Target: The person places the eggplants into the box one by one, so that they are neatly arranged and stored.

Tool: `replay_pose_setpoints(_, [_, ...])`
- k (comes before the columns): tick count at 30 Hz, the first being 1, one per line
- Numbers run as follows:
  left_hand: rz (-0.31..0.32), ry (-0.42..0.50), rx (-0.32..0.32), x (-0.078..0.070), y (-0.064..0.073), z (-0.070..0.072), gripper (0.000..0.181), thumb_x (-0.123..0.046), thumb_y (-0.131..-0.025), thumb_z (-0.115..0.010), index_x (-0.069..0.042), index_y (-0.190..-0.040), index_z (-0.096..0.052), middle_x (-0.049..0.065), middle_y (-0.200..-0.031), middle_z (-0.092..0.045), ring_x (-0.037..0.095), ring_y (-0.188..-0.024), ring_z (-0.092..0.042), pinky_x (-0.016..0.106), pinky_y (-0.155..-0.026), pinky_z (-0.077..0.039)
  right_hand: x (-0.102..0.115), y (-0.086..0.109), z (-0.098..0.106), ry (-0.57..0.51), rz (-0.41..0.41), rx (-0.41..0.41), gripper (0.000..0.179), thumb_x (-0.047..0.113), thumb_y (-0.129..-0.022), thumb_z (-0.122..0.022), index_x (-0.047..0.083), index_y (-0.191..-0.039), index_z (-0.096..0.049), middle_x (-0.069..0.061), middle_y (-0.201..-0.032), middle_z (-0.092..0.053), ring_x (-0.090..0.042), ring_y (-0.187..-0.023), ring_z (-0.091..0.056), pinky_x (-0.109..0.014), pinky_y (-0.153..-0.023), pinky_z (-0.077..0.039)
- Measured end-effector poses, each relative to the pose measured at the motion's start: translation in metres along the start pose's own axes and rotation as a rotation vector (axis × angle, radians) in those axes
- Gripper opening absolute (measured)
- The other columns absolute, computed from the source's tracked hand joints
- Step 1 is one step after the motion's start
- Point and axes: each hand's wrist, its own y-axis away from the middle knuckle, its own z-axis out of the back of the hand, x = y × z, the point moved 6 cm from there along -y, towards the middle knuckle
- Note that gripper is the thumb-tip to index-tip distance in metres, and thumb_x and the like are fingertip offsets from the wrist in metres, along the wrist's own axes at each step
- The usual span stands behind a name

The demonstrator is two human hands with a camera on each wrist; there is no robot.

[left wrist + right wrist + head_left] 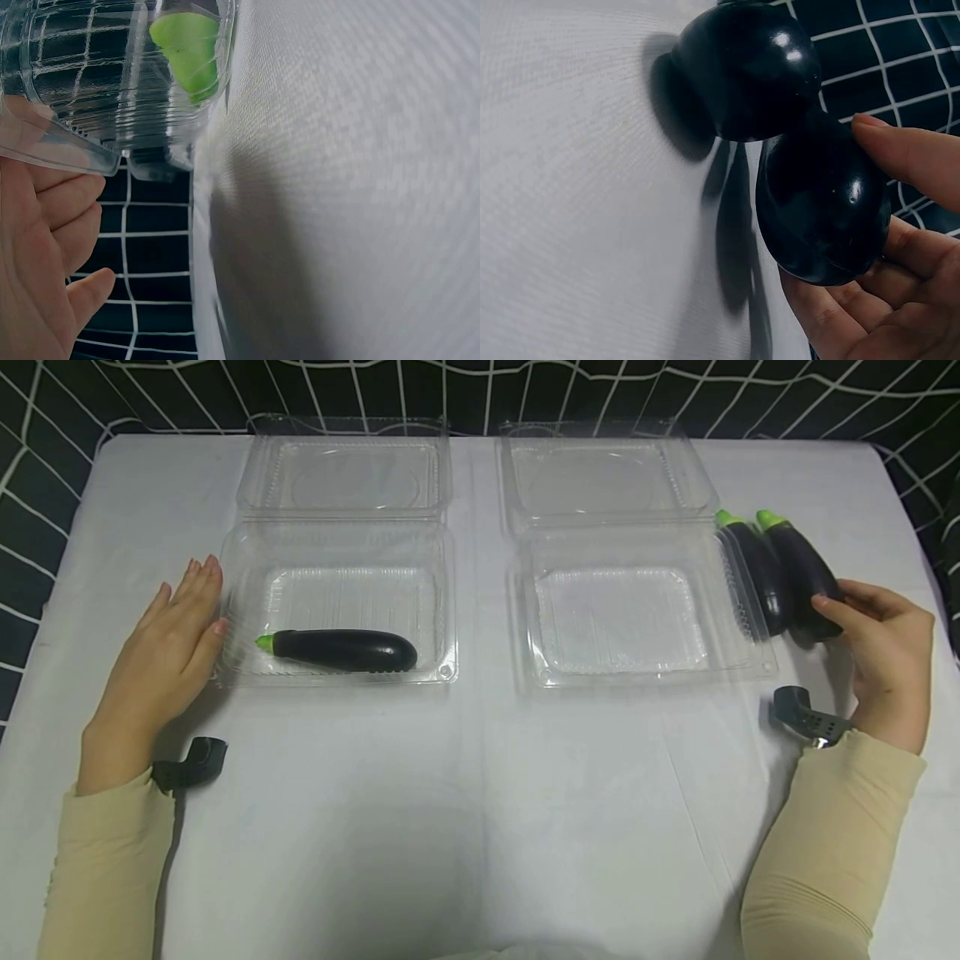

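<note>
My right hand (888,643) holds a dark eggplant (801,564) with a green stem end, thumb on one side and fingers on the other. A second eggplant (753,568) lies against it, by the right rim of the right clear clamshell box (622,668). In the right wrist view the held eggplant (825,202) shows its rounded end. My left hand (168,652), its fingers extended, rests at the left edge of the left clear clamshell box (360,543). Another eggplant (341,650) lies crosswise in that box, green end leftward.
Both boxes have their lids (352,477) folded back toward the far table edge. A white cloth (480,793) covers the table. Dark fabric with a white grid (480,393) encloses the far side and both flanks. Each wrist carries a dark strap piece (191,764).
</note>
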Motion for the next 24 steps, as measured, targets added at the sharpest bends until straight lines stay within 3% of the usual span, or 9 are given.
replay_pose_setpoints(5, [-0.003,0.0,-0.004,0.0,0.0,0.001,0.052,-0.02,-0.101,-0.037,0.006,-0.145,-0.026,0.019,-0.149,-0.027,0.028,-0.14,-0.023,0.041,-0.116,-0.01,0.008,0.007,-0.002,-0.044,0.016,0.004,0.051,0.009,-0.06,-0.09,0.012,-0.108,-0.072,0.006,-0.097,-0.066,-0.005,-0.088,-0.059,-0.008,-0.062,-0.047])
replay_pose_setpoints(9, [-0.009,0.01,-0.011,0.001,-0.001,0.001,0.052,-0.02,-0.101,-0.037,0.006,-0.145,-0.026,0.02,-0.148,-0.028,0.028,-0.14,-0.023,0.041,-0.116,-0.01,0.028,0.033,-0.013,0.007,-0.002,-0.022,0.045,0.007,-0.069,-0.084,0.013,-0.111,-0.071,0.008,-0.1,-0.064,-0.004,-0.094,-0.058,-0.013,-0.082,-0.047])
replay_pose_setpoints(12, [-0.007,0.011,-0.01,0.001,-0.001,0.0,0.052,-0.02,-0.101,-0.037,0.005,-0.145,-0.026,0.02,-0.148,-0.028,0.027,-0.14,-0.023,0.041,-0.116,-0.01,0.042,0.051,-0.02,0.074,-0.01,-0.041,0.044,0.011,-0.074,-0.081,0.016,-0.115,-0.069,0.01,-0.103,-0.061,-0.004,-0.098,-0.055,-0.017,-0.096,-0.038])
replay_pose_setpoints(18, [-0.003,0.006,-0.011,0.001,0.0,0.0,0.052,-0.02,-0.101,-0.037,0.005,-0.145,-0.026,0.019,-0.149,-0.028,0.027,-0.14,-0.023,0.04,-0.116,-0.01,0.049,0.053,-0.02,0.052,0.028,-0.054,0.045,0.008,-0.075,-0.08,0.013,-0.118,-0.067,0.008,-0.107,-0.06,-0.005,-0.101,-0.055,-0.02,-0.1,-0.037])
replay_pose_setpoints(20, [-0.003,0.006,-0.009,0.001,0.0,0.0,0.052,-0.02,-0.101,-0.038,0.005,-0.145,-0.027,0.019,-0.149,-0.028,0.027,-0.14,-0.023,0.041,-0.116,-0.01,0.048,0.049,-0.017,0.003,0.052,-0.048,0.044,0.006,-0.072,-0.081,0.012,-0.114,-0.069,0.007,-0.107,-0.061,-0.004,-0.099,-0.056,-0.016,-0.092,-0.042])
replay_pose_setpoints(21, [-0.003,0.007,-0.008,0.001,0.0,0.0,0.052,-0.02,-0.101,-0.038,0.006,-0.145,-0.027,0.019,-0.149,-0.028,0.027,-0.14,-0.023,0.041,-0.116,-0.01,0.05,0.05,-0.018,0.0,0.052,-0.048,0.045,0.006,-0.073,-0.08,0.012,-0.116,-0.068,0.006,-0.107,-0.061,-0.005,-0.1,-0.056,-0.018,-0.096,-0.04])
replay_pose_setpoints(24, [-0.004,0.005,-0.007,0.001,0.0,0.0,0.052,-0.019,-0.1,-0.038,0.006,-0.145,-0.027,0.019,-0.149,-0.027,0.027,-0.14,-0.023,0.041,-0.116,-0.01,0.055,0.055,-0.019,-0.025,0.06,-0.06,0.042,0.004,-0.074,-0.08,0.011,-0.114,-0.069,0.006,-0.106,-0.062,-0.005,-0.099,-0.056,-0.015,-0.089,-0.042])
